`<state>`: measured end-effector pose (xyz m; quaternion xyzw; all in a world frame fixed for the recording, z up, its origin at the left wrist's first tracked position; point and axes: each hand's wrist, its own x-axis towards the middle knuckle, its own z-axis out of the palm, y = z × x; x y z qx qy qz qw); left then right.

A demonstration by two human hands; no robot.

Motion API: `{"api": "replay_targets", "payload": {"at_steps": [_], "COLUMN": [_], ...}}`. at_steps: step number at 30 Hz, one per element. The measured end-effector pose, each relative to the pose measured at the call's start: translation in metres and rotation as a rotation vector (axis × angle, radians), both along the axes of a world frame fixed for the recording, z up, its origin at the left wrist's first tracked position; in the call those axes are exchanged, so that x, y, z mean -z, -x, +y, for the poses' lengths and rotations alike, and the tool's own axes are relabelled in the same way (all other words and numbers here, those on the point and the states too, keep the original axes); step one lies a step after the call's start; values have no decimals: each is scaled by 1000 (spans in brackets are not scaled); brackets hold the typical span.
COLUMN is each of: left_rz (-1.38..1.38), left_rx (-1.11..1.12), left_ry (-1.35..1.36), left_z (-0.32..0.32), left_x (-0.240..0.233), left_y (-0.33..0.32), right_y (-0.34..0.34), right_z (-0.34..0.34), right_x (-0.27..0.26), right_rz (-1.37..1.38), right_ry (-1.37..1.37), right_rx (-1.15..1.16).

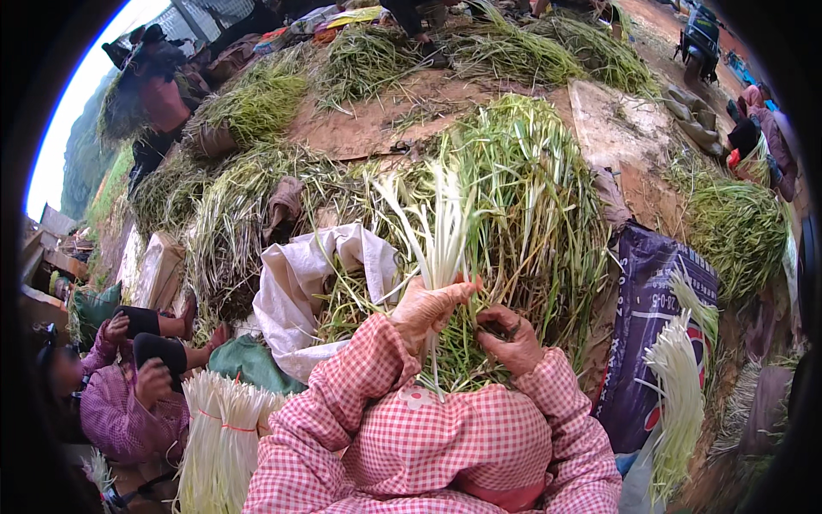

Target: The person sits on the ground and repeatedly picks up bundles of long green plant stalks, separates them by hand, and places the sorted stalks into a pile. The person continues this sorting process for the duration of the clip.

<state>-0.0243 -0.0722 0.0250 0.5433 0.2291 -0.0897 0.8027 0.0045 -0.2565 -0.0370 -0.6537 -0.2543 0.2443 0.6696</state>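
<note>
My left hand (429, 310) is closed around a bunch of long stalks with white ends (443, 238), which fan upward in front of me. Close by on the right, my right hand (512, 337) has its fingers curled at green leaves; whether it grips any is unclear. A large heap of green stalks with yellowed leaves (520, 193) rises just beyond both hands. More loose greens lie below the hands, against my red checked apron (449, 437). Bundles of pale stalks tied with red bands (221, 430) stand at my lower left.
An open white woven sack (289, 276) and a green sack (250, 363) lie at left. On a purple printed sack (642, 308) at right rests a pile of pale stalks (674, 398). A person (135, 405) sits at far left. Other people and heaps of greens (263, 103) are further off.
</note>
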Motion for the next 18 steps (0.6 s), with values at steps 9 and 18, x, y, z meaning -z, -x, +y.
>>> {"api": "replay_targets", "payload": {"at_steps": [9, 18], "left_rz": [-96, -256], "left_rx": [-289, -224], "left_ry": [-67, -15], "left_z": [-14, 30], "left_x": [0, -13], "left_y": [1, 5], "right_y": [-7, 5], "right_z": [15, -122], "right_x": [-25, 80], "right_rz": [-242, -119], "right_ry": [92, 1024], "right_rx": [290, -95]}}
